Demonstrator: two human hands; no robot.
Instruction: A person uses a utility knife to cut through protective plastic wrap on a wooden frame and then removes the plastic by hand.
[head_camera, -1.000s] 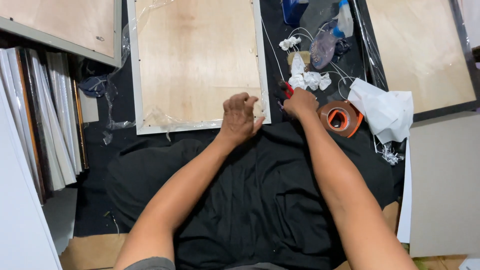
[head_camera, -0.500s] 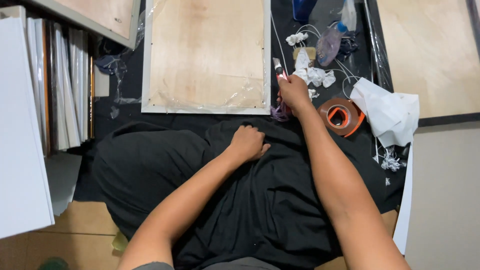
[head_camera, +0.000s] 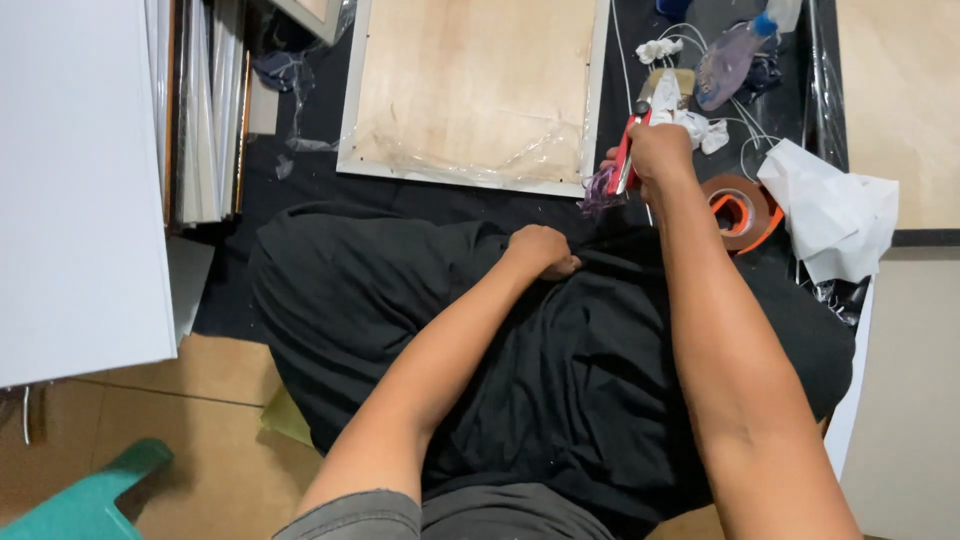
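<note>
Floor-level workspace, dark mat underfoot, brown cardboard at 7 o'clock; a stack of white boards (head_camera: 80, 180) stands at 9 o'clock. A pale wooden panel in a white frame (head_camera: 470, 90), loosely wrapped in clear plastic, lies at 12 o'clock. At 2 o'clock: a roll of brown and orange tape (head_camera: 742, 212), crumpled white paper (head_camera: 835, 215), a clear spray bottle (head_camera: 730, 60), white cords and small scraps.

I read the step as cutting or trimming at the panel's lower right corner, my judgement only. The next move would call for a steady blade line along the frame edge, and care with the loose plastic.

Right hand (head_camera: 655, 155), just below that corner: fingers curled tight around a red-handled cutter (head_camera: 626, 150), blade end pointing toward 12 o'clock. A small purple scrap (head_camera: 598, 190) hangs beside it; whether the hand pinches it too, I cannot tell.

Left hand (head_camera: 540, 250): closed in a loose fist, resting on black cloth (head_camera: 560, 370) over the lap, seemingly gripping a fold.
</note>
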